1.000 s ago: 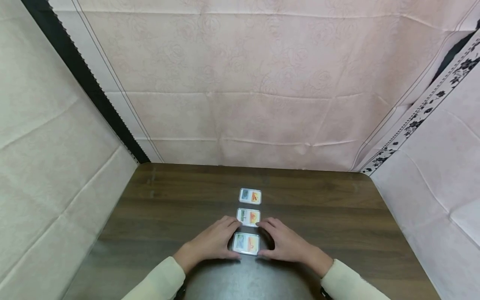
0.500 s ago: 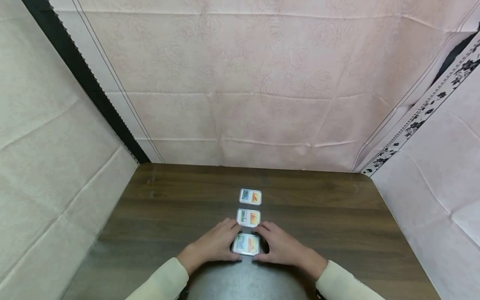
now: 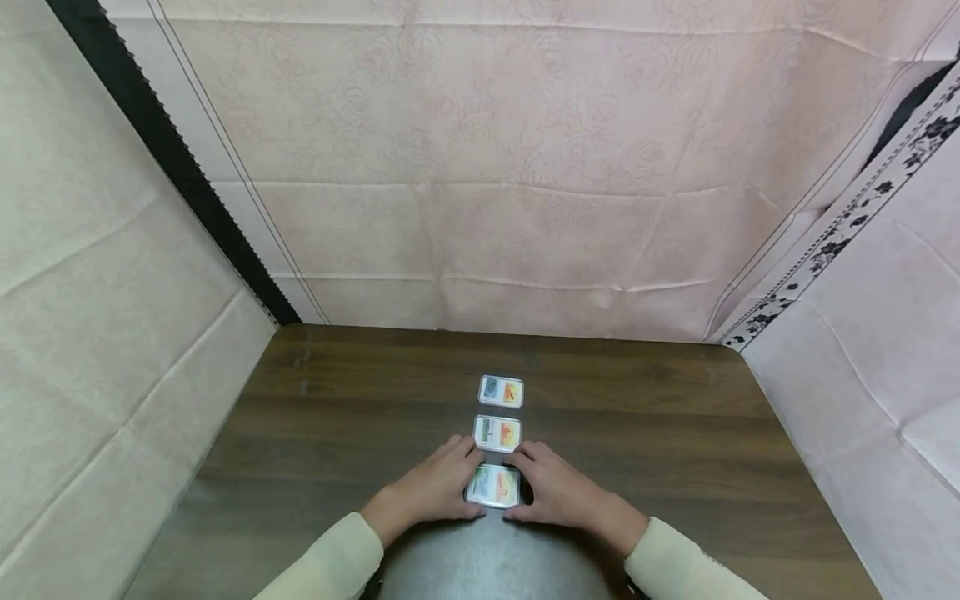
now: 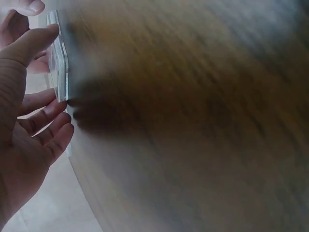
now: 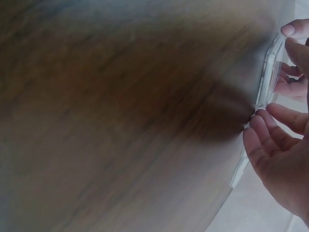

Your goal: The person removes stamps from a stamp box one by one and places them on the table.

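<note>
**Nearest flat, clear-edged rectangular plastic case with a white, colour-printed face [image 3: 492, 486] held from both sides**

It is at the six o'clock end of a column of three, over a brown wood-grain tabletop [image 3: 360, 417]; whether it is slightly raised, I cannot tell. At its nine o'clock side the bare left hand [image 3: 431, 485] pinches it, thumb at the near corner, curled fingers at the far one. From three o'clock the bare right hand [image 3: 566, 490] grips it likewise. Just past the fingertips, toward twelve, lies a similar white-faced middle case [image 3: 497, 433], then a matching far case [image 3: 501, 391].
</note>
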The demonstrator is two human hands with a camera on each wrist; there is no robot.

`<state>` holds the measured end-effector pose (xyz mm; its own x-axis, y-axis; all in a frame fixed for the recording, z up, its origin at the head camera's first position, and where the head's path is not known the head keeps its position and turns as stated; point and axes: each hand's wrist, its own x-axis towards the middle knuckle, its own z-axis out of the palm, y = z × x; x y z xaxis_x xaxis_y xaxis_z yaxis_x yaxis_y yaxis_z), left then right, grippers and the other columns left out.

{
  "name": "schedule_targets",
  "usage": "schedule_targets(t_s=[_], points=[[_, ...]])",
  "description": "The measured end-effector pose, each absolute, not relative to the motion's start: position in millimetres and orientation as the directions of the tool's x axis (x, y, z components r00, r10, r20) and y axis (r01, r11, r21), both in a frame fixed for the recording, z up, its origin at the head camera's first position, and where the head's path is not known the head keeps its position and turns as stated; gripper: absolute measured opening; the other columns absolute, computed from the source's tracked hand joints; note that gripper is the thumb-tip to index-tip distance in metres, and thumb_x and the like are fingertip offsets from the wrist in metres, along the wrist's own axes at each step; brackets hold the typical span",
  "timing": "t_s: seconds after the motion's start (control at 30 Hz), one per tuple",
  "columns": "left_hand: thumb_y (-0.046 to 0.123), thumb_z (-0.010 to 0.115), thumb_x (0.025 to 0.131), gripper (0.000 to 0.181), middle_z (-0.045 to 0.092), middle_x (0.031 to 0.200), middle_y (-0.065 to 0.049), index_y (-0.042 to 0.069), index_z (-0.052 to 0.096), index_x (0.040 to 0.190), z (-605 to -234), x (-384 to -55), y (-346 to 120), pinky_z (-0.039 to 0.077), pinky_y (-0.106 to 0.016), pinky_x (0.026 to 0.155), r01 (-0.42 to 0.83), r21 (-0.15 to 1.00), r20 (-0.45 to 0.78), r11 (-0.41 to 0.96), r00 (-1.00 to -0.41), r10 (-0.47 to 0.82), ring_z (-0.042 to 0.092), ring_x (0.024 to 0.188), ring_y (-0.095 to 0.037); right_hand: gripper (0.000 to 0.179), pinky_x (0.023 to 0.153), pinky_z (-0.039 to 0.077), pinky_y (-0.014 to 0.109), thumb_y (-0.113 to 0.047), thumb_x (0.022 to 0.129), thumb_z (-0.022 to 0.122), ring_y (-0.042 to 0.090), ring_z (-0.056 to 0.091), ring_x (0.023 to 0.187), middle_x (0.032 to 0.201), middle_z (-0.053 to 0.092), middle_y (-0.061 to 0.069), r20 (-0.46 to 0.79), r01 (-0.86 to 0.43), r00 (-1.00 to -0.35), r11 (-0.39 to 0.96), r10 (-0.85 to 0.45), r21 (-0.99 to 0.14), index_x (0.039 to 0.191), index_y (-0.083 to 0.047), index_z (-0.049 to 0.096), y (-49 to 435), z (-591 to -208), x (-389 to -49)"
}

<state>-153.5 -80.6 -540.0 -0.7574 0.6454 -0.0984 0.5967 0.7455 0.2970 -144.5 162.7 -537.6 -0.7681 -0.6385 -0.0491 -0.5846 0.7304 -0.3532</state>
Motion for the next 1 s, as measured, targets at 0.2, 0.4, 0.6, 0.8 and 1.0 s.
schedule_targets(t_s=[0.2, 0.4, 0.6, 0.8, 1.0], points=[[0.051, 0.084, 0.082, 0.075, 0.055, 0.132, -0.005, 0.007, 0.059, 0.137, -539.3, -154.1, -78.3, 0.050, -0.033, 0.097, 0.573, 0.307, -0.121, 0.760, -0.769, 0.628, 0.048, 0.112, -0.015, 0.075, 0.095, 0.053, 0.035, -0.056, 0.084, 0.081, 0.016, 0.054, 0.114, 0.133, 0.057, 0.006, -0.045, -0.594, -0.762, 0.724, -0.646, -0.349, 0.138, -0.008, 0.062, 161.4, -537.9, -146.4], [0.052, 0.083, 0.082, 0.070, 0.055, 0.128, -0.003, 0.008, 0.061, 0.132, -540.7, -153.3, -77.3, 0.050, -0.031, 0.094, 0.579, 0.313, -0.127, 0.753, -0.760, 0.637, 0.048, 0.108, -0.014, 0.068, 0.091, 0.053, 0.034, -0.052, 0.084, 0.082, 0.015, 0.053, 0.109, 0.127, 0.058, 0.005, -0.043, -0.604, -0.755, 0.719, -0.655, -0.342, 0.132, -0.007, 0.065, 159.9, -539.4, -145.1], [0.053, 0.082, 0.082, 0.068, 0.055, 0.124, -0.003, 0.008, 0.061, 0.130, -539.7, -154.2, -76.7, 0.049, -0.030, 0.093, 0.604, 0.286, -0.096, 0.744, -0.755, 0.649, 0.047, 0.106, -0.014, 0.066, 0.089, 0.052, 0.030, -0.049, 0.084, 0.084, 0.013, 0.051, 0.106, 0.125, 0.057, 0.003, -0.072, -0.582, -0.764, 0.733, -0.641, -0.351, 0.132, -0.009, 0.064, 158.3, -537.2, -146.7], [0.053, 0.082, 0.082, 0.067, 0.055, 0.122, -0.002, 0.008, 0.062, 0.127, -541.6, -154.5, -76.6, 0.048, -0.030, 0.092, 0.616, 0.270, -0.076, 0.740, -0.753, 0.654, 0.048, 0.105, -0.014, 0.067, 0.088, 0.052, 0.029, -0.046, 0.082, 0.086, 0.013, 0.050, 0.106, 0.125, 0.056, 0.004, -0.067, -0.585, -0.763, 0.731, -0.643, -0.350, 0.131, -0.008, 0.064, 156.6, -536.0, -146.7], [0.054, 0.081, 0.082, 0.067, 0.056, 0.125, -0.003, 0.008, 0.061, 0.128, -544.5, -153.9, -75.9, 0.048, -0.030, 0.093, 0.619, 0.266, -0.071, 0.739, -0.751, 0.656, 0.048, 0.106, -0.015, 0.063, 0.087, 0.052, 0.029, -0.042, 0.082, 0.087, 0.013, 0.051, 0.105, 0.124, 0.056, 0.005, -0.052, -0.592, -0.762, 0.727, -0.645, -0.349, 0.129, -0.007, 0.064, 155.6, -537.4, -146.4]])
